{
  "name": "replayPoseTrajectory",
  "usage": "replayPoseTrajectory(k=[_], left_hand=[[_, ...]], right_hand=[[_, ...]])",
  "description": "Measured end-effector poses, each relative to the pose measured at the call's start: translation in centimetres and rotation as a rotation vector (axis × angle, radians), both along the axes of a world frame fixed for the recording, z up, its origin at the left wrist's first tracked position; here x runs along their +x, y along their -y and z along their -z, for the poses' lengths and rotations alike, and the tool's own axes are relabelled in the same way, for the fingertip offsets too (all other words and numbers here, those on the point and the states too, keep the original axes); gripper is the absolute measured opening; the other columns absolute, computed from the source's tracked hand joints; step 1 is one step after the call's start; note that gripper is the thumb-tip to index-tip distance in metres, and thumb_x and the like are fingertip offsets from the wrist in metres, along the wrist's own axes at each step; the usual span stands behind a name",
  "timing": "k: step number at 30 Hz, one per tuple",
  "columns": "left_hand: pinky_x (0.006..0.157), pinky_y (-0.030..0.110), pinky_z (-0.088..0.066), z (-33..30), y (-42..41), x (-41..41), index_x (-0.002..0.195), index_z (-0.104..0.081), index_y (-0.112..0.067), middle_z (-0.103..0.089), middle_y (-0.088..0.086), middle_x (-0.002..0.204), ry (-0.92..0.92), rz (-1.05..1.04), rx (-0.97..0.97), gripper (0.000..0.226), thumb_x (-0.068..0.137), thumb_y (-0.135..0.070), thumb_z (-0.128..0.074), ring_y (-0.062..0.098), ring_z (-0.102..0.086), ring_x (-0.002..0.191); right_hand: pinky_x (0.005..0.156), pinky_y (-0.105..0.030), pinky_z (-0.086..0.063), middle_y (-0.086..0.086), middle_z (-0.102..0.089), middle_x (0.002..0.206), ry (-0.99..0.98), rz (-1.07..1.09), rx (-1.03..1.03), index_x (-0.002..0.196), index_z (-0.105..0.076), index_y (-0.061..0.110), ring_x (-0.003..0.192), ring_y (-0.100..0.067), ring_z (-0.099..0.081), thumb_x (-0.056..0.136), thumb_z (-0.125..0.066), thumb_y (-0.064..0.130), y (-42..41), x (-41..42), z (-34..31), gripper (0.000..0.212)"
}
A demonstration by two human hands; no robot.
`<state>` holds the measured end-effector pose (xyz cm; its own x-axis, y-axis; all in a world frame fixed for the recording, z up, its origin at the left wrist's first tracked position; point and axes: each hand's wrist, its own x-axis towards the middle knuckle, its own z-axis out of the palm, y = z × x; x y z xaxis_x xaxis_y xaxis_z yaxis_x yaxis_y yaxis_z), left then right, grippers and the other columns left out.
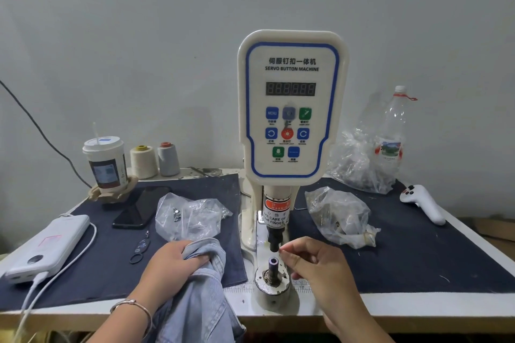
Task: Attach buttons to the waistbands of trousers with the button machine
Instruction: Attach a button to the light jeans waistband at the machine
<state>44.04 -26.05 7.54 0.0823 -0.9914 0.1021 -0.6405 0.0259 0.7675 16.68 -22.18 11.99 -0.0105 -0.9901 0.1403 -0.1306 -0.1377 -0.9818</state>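
Observation:
The white servo button machine (291, 108) stands at the table's middle, its black upper punch (274, 242) above the lower die post (273, 263). My left hand (172, 262) grips a bunched piece of light blue denim trousers (200, 298) left of the die. My right hand (317, 267) is beside the die with thumb and forefinger pinched together just right of the punch tip; what they pinch is too small to make out. Clear plastic bags of button parts lie left (189, 217) and right (340, 220) of the machine.
Dark cloth mats (97, 267) cover the table on both sides. On the left: a white power bank with cable (50, 248), a black phone (139, 209), a paper cup (104, 164), two thread cones (154, 160). On the right: a plastic bottle (391, 133), another bag (359, 164), a white controller (423, 203).

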Motion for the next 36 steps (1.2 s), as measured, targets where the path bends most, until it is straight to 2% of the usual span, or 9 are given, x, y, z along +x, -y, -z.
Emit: replayPoseTrajectory(k=[9,13,16,22,28,33,36], left_hand=[[0.073,0.031,-0.050,0.0,-0.1,0.1,0.077,-0.072,-0.039,-0.073,-0.011,0.074,0.010,0.015,-0.001,0.012,0.084,-0.030,-0.072,0.005,-0.064,0.069],[0.068,0.029,-0.048,-0.1,-0.2,0.0,0.074,-0.071,-0.039,-0.071,-0.011,0.071,0.021,0.004,-0.008,0.016,0.085,-0.027,-0.073,-0.002,-0.058,0.061],[0.066,0.026,-0.047,-0.2,-0.2,-0.1,0.074,-0.070,-0.041,-0.071,-0.012,0.071,0.034,-0.005,-0.011,0.018,0.084,-0.027,-0.073,-0.002,-0.059,0.061],[0.065,0.027,-0.046,-0.3,-0.3,-0.1,0.071,-0.070,-0.043,-0.071,-0.013,0.070,0.035,0.001,-0.011,0.022,0.085,-0.027,-0.073,-0.001,-0.060,0.061],[0.067,0.028,-0.047,-0.3,-0.3,-0.2,0.073,-0.070,-0.042,-0.071,-0.012,0.070,0.035,0.003,-0.009,0.019,0.085,-0.027,-0.073,0.000,-0.060,0.062],[0.064,0.026,-0.045,-0.3,-0.2,-0.2,0.072,-0.070,-0.044,-0.070,-0.015,0.068,0.033,-0.007,-0.013,0.022,0.084,-0.026,-0.074,-0.002,-0.059,0.060],[0.065,0.027,-0.046,-0.3,-0.3,-0.2,0.070,-0.070,-0.041,-0.070,-0.013,0.066,0.036,-0.015,-0.001,0.022,0.084,-0.026,-0.074,0.001,-0.059,0.060]], right_hand=[[0.063,-0.009,-0.047,0.012,-0.068,0.074,-0.080,0.011,-0.023,0.069,-0.076,0.022,0.072,0.001,-0.061,0.078,-0.077,0.010,0.1,1.0,0.6,0.015],[0.062,-0.011,-0.049,0.009,-0.068,0.076,-0.057,-0.004,-0.001,0.067,-0.076,0.025,0.069,-0.002,-0.060,0.078,-0.078,0.013,0.2,1.0,0.9,0.016],[0.065,-0.011,-0.049,0.006,-0.067,0.077,-0.062,-0.025,0.002,0.067,-0.075,0.025,0.068,-0.002,-0.059,0.078,-0.079,0.016,0.3,1.3,1.0,0.015],[0.067,-0.017,-0.051,0.009,-0.065,0.076,-0.075,-0.031,-0.079,0.061,-0.073,0.029,0.065,-0.002,-0.056,0.076,-0.080,0.013,0.7,1.2,1.1,0.023],[0.071,-0.030,-0.056,0.011,-0.063,0.067,-0.099,-0.046,-0.086,0.063,-0.074,0.033,0.065,-0.007,-0.058,0.076,-0.079,0.012,0.7,1.0,1.0,0.025],[0.065,-0.017,-0.050,0.010,-0.065,0.073,-0.158,-0.029,-0.132,0.061,-0.072,0.029,0.066,-0.005,-0.058,0.075,-0.079,0.013,0.7,0.7,0.9,0.023],[0.061,-0.014,-0.048,0.016,-0.062,0.066,-0.217,-0.034,-0.121,0.062,-0.070,0.030,0.063,-0.003,-0.057,0.075,-0.079,0.014,0.6,0.7,0.6,0.023]])
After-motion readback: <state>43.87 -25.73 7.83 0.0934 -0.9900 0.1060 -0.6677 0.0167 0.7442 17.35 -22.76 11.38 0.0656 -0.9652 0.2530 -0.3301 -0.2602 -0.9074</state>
